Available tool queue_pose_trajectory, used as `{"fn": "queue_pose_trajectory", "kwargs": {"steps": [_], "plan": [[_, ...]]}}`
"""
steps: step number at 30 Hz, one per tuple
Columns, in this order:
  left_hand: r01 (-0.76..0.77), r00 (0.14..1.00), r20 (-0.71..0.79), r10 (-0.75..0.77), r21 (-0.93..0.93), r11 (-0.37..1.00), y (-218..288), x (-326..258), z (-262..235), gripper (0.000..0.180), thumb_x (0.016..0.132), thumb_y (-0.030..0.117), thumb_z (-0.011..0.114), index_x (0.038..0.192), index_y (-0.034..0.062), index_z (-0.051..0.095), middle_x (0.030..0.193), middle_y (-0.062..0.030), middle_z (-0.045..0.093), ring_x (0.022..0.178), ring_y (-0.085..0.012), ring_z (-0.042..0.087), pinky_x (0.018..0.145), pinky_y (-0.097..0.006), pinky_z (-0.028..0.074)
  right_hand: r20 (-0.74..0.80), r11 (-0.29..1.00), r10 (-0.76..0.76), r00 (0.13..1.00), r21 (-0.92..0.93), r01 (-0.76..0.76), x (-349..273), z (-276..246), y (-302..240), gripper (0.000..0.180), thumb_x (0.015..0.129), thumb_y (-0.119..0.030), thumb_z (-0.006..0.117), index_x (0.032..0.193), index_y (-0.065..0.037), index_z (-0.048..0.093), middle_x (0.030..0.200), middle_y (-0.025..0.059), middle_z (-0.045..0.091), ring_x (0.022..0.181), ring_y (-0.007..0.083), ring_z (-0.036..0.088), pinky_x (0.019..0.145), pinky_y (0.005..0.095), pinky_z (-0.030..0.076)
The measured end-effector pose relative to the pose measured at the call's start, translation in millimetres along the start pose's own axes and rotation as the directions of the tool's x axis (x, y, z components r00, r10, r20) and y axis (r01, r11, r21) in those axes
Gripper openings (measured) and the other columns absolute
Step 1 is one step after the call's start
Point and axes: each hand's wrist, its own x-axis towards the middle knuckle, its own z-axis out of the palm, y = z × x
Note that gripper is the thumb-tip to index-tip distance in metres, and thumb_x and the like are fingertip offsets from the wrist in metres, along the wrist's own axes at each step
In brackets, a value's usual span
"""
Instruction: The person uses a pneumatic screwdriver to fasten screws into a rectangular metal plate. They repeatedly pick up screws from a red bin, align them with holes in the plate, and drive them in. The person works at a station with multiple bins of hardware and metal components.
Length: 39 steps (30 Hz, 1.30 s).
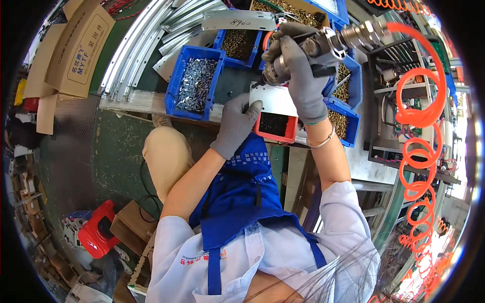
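Both my hands wear grey gloves. My left hand [236,123] is closed on the left edge of a flat white metal plate [274,99], its thumb lying near the edge. My right hand [303,76] is wrapped round a metal pneumatic rivet gun [323,45], whose dark nose points down-left at the plate's upper left corner. Whether the tip touches the plate I cannot tell. A coiled orange air hose [410,28] runs from the tool's rear. Under the plate's near edge stands a red bin [292,132] of small black parts.
To the left, a blue bin [174,96] holds silver fasteners; more blue bins [348,130] hold brass-coloured ones. Long metal strips [134,48] lie at the far left beside an open cardboard box [81,55]. A marked metal bar [238,21] lies across the back. The hose coils hang at right.
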Motion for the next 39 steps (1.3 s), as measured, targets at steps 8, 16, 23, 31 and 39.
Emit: {"fn": "queue_pose_trajectory", "kwargs": {"steps": [8, 16, 23, 31, 39], "plan": [[-0.057, 0.997, -0.052, 0.063, 0.106, 0.993, 0, 1, 2, 0.019, 0.088, 0.017, 0.062, 0.089, -0.0019, 0.064, 0.062, -0.0046, 0.053, 0.058, -0.0092, 0.044, 0.054, -0.03, 0.04, 0.253, 0.967, -0.144, 0.957, -0.168, 0.19, 12, 5, 14, 0.018, 0.085, -0.003, 0.062, 0.101, 0.004, 0.062, 0.075, 0.0095, 0.064, 0.059, 0.0113, 0.061, 0.054, 0.0267, 0.053], [0.274, 0.962, 0.073, -0.264, -0.288, 0.918, 6, -7, -10, 0.021, 0.088, 0.008, 0.059, 0.106, -0.0024, 0.06, 0.087, -0.0072, 0.061, 0.079, -0.0139, 0.059, 0.069, -0.027, 0.049, 0.171, 0.985, -0.17, 0.971, 0.057, 0.162, -5, -1, -10, 0.014, 0.081, -0.003, 0.066, 0.095, 0.001, 0.065, 0.074, 0.0029, 0.062, 0.06, 0.0053, 0.056, 0.052, 0.0212, 0.045], [0.374, 0.893, 0.26, -0.367, -0.882, 0.286, 9, -60, -55, 0.036, 0.085, -0.011, 0.038, 0.121, -0.0115, 0.045, 0.115, -0.0241, 0.057, 0.107, -0.0333, 0.06, 0.098, -0.039, 0.051, 0.188, 0.943, -0.167, 0.968, 0.316, 0.101, -53, -39, -50, 0.025, 0.089, -0.013, 0.058, 0.11, 0.0, 0.053, 0.083, 0.0156, 0.062, 0.069, 0.0204, 0.062, 0.056, 0.03, 0.052], [0.395, 0.919, 0.277, -0.281, -0.63, 0.669, 35, -77, -31, 0.033, 0.096, 0.015, 0.049, 0.124, -0.0045, 0.05, 0.117, -0.0202, 0.06, 0.094, -0.0236, 0.067, 0.071, -0.027, 0.06, 0.032, 0.905, -0.043, 0.999, 0.425, 0.026, -102, -50, -60, 0.036, 0.081, -0.019, 0.06, 0.113, -0.003, 0.051, 0.088, 0.0152, 0.058, 0.071, 0.0228, 0.06, 0.061, 0.0348, 0.053], [0.254, 0.963, 0.094, -0.252, -0.013, 0.967, 51, -82, -22, 0.028, 0.092, 0.024, 0.061, 0.108, 0.001, 0.064, 0.088, -0.0105, 0.068, 0.07, -0.0119, 0.064, 0.054, -0.021, 0.049, -0.057, 0.918, -0.051, 0.997, 0.39, 0.069, -109, -50, -59, 0.041, 0.08, -0.028, 0.058, 0.111, -0.001, 0.053, 0.088, 0.0151, 0.054, 0.074, 0.0219, 0.057, 0.056, 0.0369, 0.054]]}}
